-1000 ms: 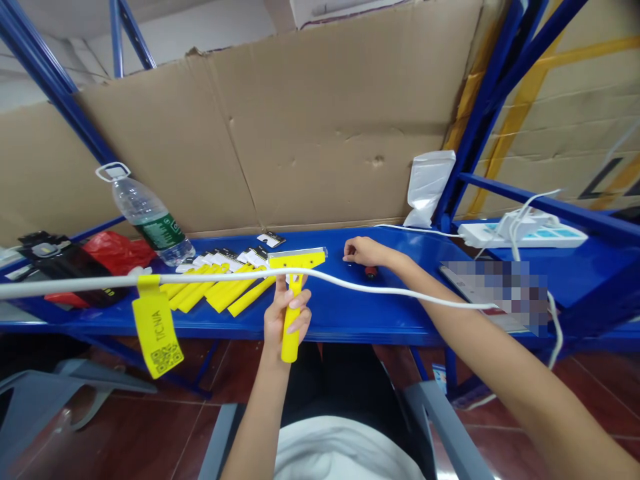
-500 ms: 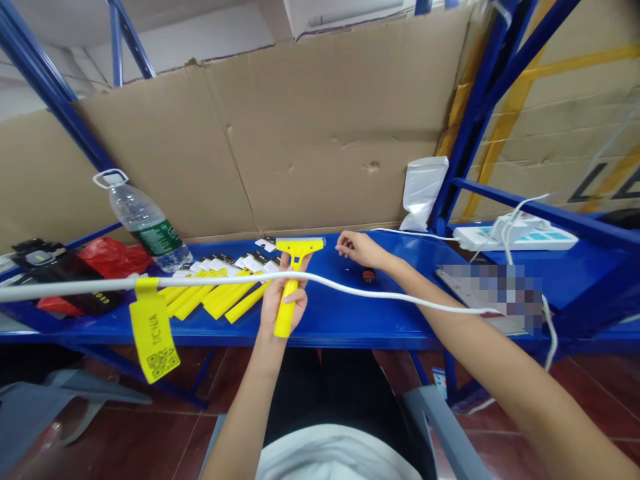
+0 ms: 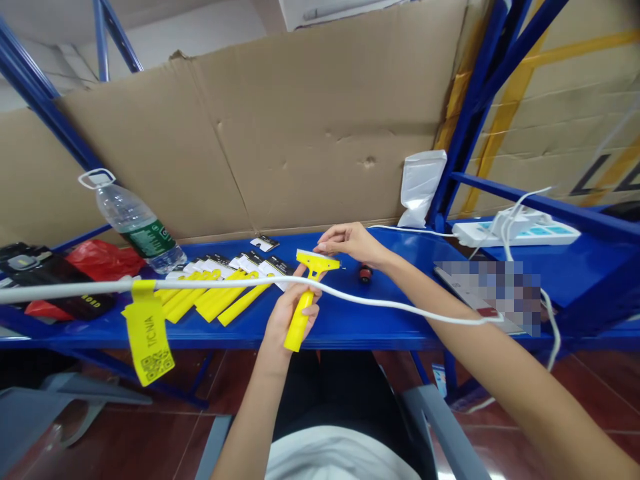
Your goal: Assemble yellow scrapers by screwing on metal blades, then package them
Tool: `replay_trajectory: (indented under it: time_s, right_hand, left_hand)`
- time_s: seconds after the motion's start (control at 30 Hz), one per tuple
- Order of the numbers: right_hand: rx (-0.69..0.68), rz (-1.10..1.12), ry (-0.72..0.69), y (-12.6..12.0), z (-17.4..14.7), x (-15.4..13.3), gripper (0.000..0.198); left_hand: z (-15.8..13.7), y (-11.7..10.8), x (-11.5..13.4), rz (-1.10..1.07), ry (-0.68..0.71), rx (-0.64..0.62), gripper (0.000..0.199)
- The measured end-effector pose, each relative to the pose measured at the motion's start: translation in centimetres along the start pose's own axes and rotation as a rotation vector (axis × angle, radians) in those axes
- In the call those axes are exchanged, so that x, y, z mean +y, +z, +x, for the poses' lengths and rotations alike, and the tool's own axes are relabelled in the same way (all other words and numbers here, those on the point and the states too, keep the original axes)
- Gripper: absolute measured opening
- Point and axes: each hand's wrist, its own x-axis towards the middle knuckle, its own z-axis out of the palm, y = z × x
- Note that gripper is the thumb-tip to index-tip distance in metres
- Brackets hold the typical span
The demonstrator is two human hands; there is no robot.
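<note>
My left hand (image 3: 293, 313) is wrapped round the handle of a yellow scraper (image 3: 299, 325), which stands tilted, its wide head up and a pale strip along the top edge. Above that head is my right hand (image 3: 355, 243), its fingers pinched together at the strip. Whether anything small is between those fingertips cannot be made out. To the left, several more yellow scrapers (image 3: 215, 303) lie in a row with black-and-white cards (image 3: 274, 265) at their far ends. Behind them a separate card (image 3: 264, 243) lies on the blue table (image 3: 370, 320).
A small dark red-and-black object (image 3: 365, 273) lies right of the scraper. At left stand a water bottle (image 3: 145, 230), a red bag (image 3: 103, 260) and a black bottle (image 3: 55, 287). A white cable (image 3: 370, 299) crosses in front of my hands. A power strip (image 3: 520, 233) sits at right.
My right hand has moved left to the scraper's head and touches its top edge. The scraper in my left hand has turned and shifted slightly right and down.
</note>
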Motion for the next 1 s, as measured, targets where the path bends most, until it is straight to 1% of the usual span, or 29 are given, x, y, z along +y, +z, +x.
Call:
replay_trajectory:
  time_s: [0.13, 0.33, 0.53, 0.7, 0.87, 1.0]
  right_hand:
    - [-0.024, -0.073, -0.027, 0.7, -0.1, 0.2, 0.043]
    - [-0.018, -0.081, -0.032, 0.9, -0.2, 0.3, 0.041]
    - [-0.034, -0.073, -0.032, 1.1, -0.3, -0.1, 0.040]
    - [-0.050, -0.065, -0.024, 1.1, -0.4, -0.7, 0.041]
    - [-0.069, -0.079, -0.033, 0.9, -0.6, -1.0, 0.040]
    - [-0.072, -0.064, -0.021, 0.8, -0.6, -1.1, 0.040]
  left_hand:
    - [0.1, -0.4, 0.2, 0.047, 0.010, -0.013, 0.079]
    - [0.4, -1.2, 0.3, 0.056, 0.023, -0.043, 0.079]
    - [0.3, -0.9, 0.3, 0.028, 0.020, -0.039, 0.078]
    - [-0.3, -0.6, 0.1, 0.027, 0.053, -0.021, 0.073]
    - [-0.4, -0.9, 0.0, 0.017, 0.060, -0.050, 0.070]
    - [-0.1, -1.2, 0.2, 0.001, 0.049, -0.047, 0.071]
